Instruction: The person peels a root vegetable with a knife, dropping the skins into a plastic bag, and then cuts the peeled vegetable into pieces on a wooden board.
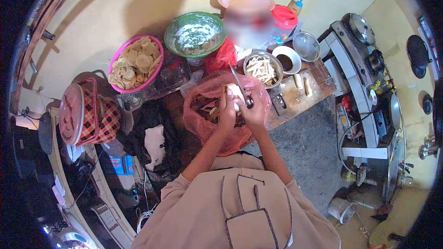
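Observation:
My left hand (226,109) is closed around a pale, partly peeled root (236,94), with brown skin still showing on its left side. A knife (236,79) is in my right hand (256,109), its blade lying against the root and pointing away from me. Both hands are above an open red plastic bag (196,122) that has brown peelings inside. Right of the bag, a wooden cutting board (318,90) carries two pale peeled pieces (308,85). A dark-handled tool (280,101) lies by the board's left edge.
Behind the board stand a metal bowl (279,79) of pale strips and a white bowl (296,60) of dark contents. Further left are a green basin (168,41) with white residue and a pink basket (161,60) of round slices. A stove (344,32) stands at right.

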Motion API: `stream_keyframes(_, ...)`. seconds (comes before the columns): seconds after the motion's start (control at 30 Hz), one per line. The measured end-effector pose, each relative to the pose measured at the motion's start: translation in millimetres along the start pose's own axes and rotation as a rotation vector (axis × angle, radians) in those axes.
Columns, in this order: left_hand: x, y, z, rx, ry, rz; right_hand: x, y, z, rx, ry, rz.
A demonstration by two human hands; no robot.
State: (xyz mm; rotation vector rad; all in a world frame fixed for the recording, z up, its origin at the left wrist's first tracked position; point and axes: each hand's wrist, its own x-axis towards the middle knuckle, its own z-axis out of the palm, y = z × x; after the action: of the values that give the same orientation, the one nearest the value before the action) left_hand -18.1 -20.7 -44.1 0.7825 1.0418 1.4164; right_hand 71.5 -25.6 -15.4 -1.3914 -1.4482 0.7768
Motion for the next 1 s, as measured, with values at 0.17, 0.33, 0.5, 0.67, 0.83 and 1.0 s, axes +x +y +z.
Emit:
stream_keyframes(0.17, -3.6, 8.0, 10.0, 0.144, 0.086, 0.208, -2.1, 3.7, 7.9, 0.037, 0.045, 0.011)
stream_keyframes(0.33, -0.9, 5.4, 7.1, -0.063, 0.032, 0.092, -7.7, 2.2, 14.7, 0.076, 0.16, -0.059)
stream_keyframes(0.5, -2.0, 18.0, -0.6, -0.081, 0.021, -0.183, -4.7, -22.3, 7.6, 0.426, 0.184, 0.119)
stream_keyframes(0.67, 2.5, 20.1, -0.5, -0.245, -0.097, -0.144, -0.1, -3.1, 6.5, 0.265, 0.189, -0.042)
stream_keyframes(0.83, 11.9, -8.6, -6.2, -0.016, -0.054, -0.019, -6.7, -14.0, 5.4, 0.037, 0.066, -0.128)
stream_keyframes(1.0, 6.1, 2.7, 0.3, -0.07, 0.027, -0.016, -10.5, -15.9, 11.9, 0.258, 0.119, 0.056)
